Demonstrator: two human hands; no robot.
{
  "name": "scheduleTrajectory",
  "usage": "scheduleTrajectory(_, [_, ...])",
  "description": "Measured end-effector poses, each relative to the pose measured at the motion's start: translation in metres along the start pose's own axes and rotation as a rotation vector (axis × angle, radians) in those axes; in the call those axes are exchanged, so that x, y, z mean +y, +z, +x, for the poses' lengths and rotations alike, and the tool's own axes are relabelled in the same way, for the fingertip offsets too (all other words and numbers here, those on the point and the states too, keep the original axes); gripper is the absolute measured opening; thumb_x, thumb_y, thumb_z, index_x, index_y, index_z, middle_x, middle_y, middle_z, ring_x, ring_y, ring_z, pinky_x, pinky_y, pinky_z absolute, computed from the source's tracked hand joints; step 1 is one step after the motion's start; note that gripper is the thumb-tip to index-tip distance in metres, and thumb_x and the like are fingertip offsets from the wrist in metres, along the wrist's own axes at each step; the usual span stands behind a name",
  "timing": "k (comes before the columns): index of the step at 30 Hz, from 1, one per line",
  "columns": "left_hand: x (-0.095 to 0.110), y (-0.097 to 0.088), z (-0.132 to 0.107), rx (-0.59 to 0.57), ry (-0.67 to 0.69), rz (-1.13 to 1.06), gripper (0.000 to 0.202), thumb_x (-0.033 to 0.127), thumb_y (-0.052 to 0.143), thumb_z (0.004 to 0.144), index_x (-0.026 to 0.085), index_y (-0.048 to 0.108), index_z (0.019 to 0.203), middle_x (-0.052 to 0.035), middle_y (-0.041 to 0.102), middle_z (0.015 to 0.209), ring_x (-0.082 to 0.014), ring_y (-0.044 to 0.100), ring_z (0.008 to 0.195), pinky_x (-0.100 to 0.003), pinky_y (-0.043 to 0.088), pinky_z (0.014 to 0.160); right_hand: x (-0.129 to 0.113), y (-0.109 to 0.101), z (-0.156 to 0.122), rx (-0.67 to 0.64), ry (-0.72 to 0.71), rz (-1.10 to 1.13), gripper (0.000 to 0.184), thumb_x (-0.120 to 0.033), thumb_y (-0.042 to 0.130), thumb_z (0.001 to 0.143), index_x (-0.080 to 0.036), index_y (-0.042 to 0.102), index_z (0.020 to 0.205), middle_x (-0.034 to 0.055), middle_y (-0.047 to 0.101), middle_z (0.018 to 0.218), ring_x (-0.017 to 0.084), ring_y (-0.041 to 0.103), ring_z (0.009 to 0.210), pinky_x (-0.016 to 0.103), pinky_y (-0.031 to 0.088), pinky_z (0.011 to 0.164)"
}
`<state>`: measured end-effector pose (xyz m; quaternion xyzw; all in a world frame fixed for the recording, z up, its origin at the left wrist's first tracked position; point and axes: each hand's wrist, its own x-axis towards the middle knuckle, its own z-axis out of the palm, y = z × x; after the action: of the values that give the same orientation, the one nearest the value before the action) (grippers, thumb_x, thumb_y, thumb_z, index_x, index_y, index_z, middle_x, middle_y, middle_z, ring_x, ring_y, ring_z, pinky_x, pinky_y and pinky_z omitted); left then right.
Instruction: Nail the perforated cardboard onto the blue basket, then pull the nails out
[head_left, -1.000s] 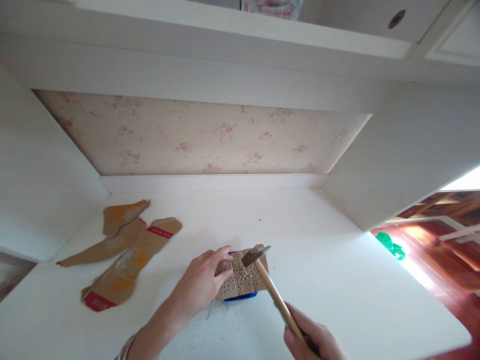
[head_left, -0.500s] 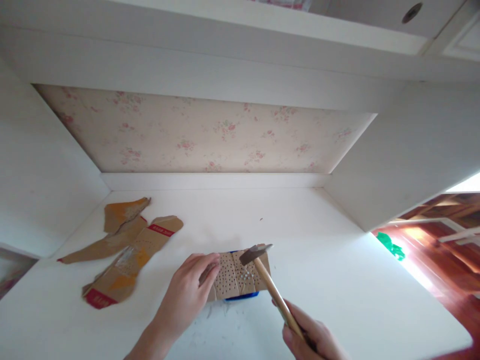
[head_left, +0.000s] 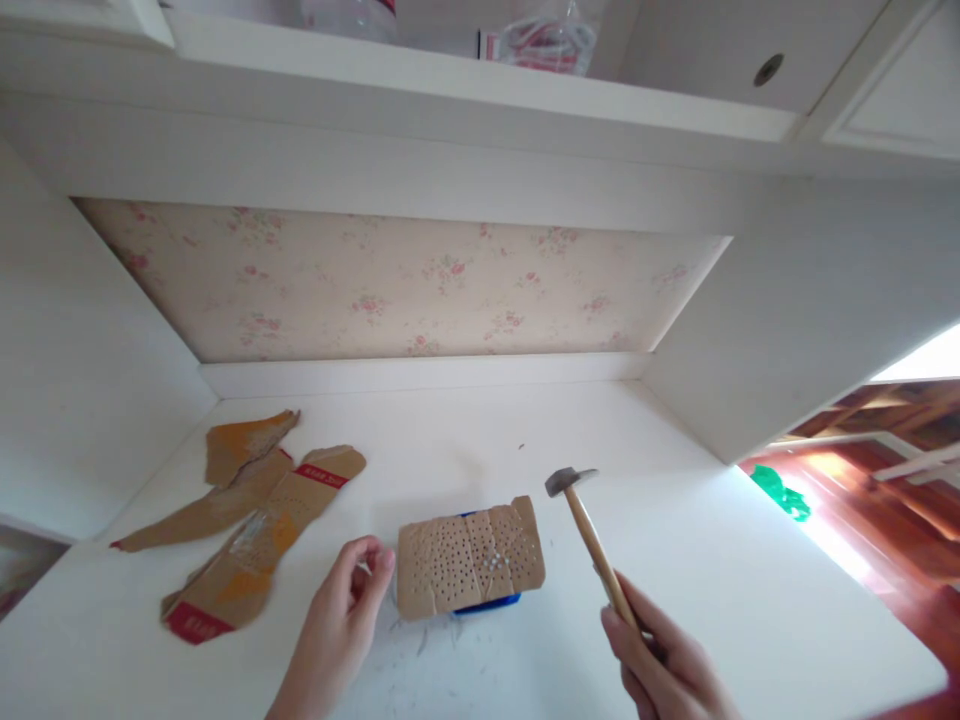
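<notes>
My right hand (head_left: 660, 645) is closed around the wooden handle of a hammer (head_left: 596, 540). Its metal head is raised to the right of a piece of brown cardboard (head_left: 442, 560). Many small holes cover the cardboard, and several pale shiny spots like nail heads cluster right of its middle. A blue object (head_left: 487, 604) shows from under it, mostly hidden. Just left of the cardboard is my left hand (head_left: 349, 595), fingers curled and thumb close to the fingertips; whether anything small is between them I cannot tell.
Torn cardboard pieces (head_left: 262, 530) with red and orange print lie on the left of the white table (head_left: 420, 425). White panels rise at both sides, and a shelf overhead holds a clear plastic bag (head_left: 551, 40). Below on the right, a green bag (head_left: 780, 492) lies on the reddish floor.
My left hand has moved left off the cardboard. The hammer has swung right, away from above the cardboard, with my right hand. The view has tilted slightly up, showing more of the shelf.
</notes>
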<state>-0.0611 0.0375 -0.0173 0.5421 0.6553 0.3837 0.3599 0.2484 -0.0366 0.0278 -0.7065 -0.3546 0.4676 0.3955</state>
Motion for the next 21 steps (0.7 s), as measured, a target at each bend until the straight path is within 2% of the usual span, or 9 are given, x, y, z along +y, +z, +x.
scheduleTrajectory(1, [-0.001,0.001,-0.002,-0.039,-0.021,-0.031,0.046,0.066,0.051,0.084,0.022,0.059,0.094,-0.0016,0.064,0.074,-0.0197,0.061,0.069,-0.028,0.05,0.064,0.005,0.0,0.007,0.018,-0.038,-0.079,0.069,-0.067,0.053,0.085,-0.014,0.057,0.129,-0.01,0.038,0.049,0.012,0.044,0.04,0.023,0.038,0.039])
scheduleTrajectory(2, [-0.001,0.003,-0.004,-0.077,-0.041,-0.058,0.046,0.067,0.05,0.084,0.022,0.06,0.09,-0.0013,0.063,0.073,-0.0196,0.06,0.07,-0.028,0.05,0.064,0.01,0.0,0.014,0.056,-0.099,-0.174,0.066,-0.065,0.052,0.086,-0.012,0.059,0.125,-0.0065,0.048,0.052,0.015,0.052,0.047,0.025,0.044,0.045])
scheduleTrajectory(4, [-0.001,0.006,-0.007,-0.15,-0.095,-0.093,0.049,0.069,0.049,0.083,0.022,0.059,0.08,-0.0002,0.06,0.068,-0.0187,0.058,0.066,-0.026,0.047,0.059,0.022,0.001,0.028,0.132,-0.215,-0.349,0.061,-0.059,0.052,0.088,-0.009,0.063,0.121,0.0072,0.072,0.079,0.024,0.068,0.075,0.032,0.053,0.07])
scheduleTrajectory(5, [-0.001,0.008,-0.009,-0.19,-0.133,-0.106,0.051,0.071,0.049,0.082,0.021,0.059,0.076,0.0005,0.058,0.064,-0.0176,0.056,0.062,-0.025,0.045,0.054,0.027,0.002,0.033,0.143,-0.243,-0.425,0.059,-0.056,0.05,0.089,-0.008,0.063,0.122,0.0131,0.076,0.096,0.028,0.069,0.091,0.035,0.052,0.081])
scheduleTrajectory(7, [-0.001,0.012,-0.012,-0.265,-0.211,-0.144,0.055,0.075,0.052,0.077,0.021,0.058,0.071,0.0019,0.054,0.057,-0.0144,0.049,0.05,-0.023,0.037,0.044,0.037,0.003,0.042,0.122,-0.251,-0.581,0.054,-0.047,0.042,0.093,-0.008,0.061,0.125,0.0181,0.073,0.116,0.031,0.067,0.106,0.037,0.05,0.089])
scheduleTrajectory(11, [0.001,0.021,-0.016,-0.303,-0.258,-0.294,0.056,0.075,0.06,0.071,0.019,0.055,0.067,0.002,0.057,0.055,-0.0093,0.043,0.04,-0.019,0.029,0.037,0.047,0.01,0.053,0.095,-0.286,-0.78,0.05,-0.035,0.032,0.098,-0.008,0.055,0.133,0.018,0.068,0.127,0.027,0.067,0.111,0.031,0.05,0.087])
scheduleTrajectory(14, [0.008,0.025,-0.019,-0.256,-0.265,-0.404,0.053,0.07,0.067,0.068,0.018,0.055,0.069,-0.0008,0.063,0.057,-0.0096,0.049,0.041,-0.019,0.036,0.038,0.047,0.017,0.056,0.08,-0.309,-0.844,0.048,-0.03,0.027,0.1,-0.009,0.048,0.138,0.0167,0.068,0.124,0.025,0.069,0.104,0.03,0.049,0.082])
scheduleTrajectory(18, [0.025,0.026,-0.025,-0.188,-0.331,-0.49,0.056,0.069,0.074,0.061,0.017,0.06,0.077,-0.0065,0.07,0.061,-0.015,0.059,0.049,-0.023,0.048,0.044,0.045,0.024,0.058,0.037,-0.284,-0.886,0.048,-0.024,0.024,0.1,-0.007,0.042,0.142,0.0171,0.068,0.118,0.026,0.07,0.097,0.033,0.048,0.079])
scheduleTrajectory(21, [0.039,0.022,-0.028,-0.167,-0.316,-0.549,0.053,0.065,0.076,0.062,0.017,0.061,0.078,-0.0063,0.069,0.06,-0.0165,0.061,0.051,-0.025,0.049,0.047,0.046,0.027,0.058,0.035,-0.281,-0.896,0.049,-0.022,0.023,0.1,-0.006,0.038,0.144,0.0185,0.066,0.121,0.027,0.069,0.097,0.034,0.048,0.077])
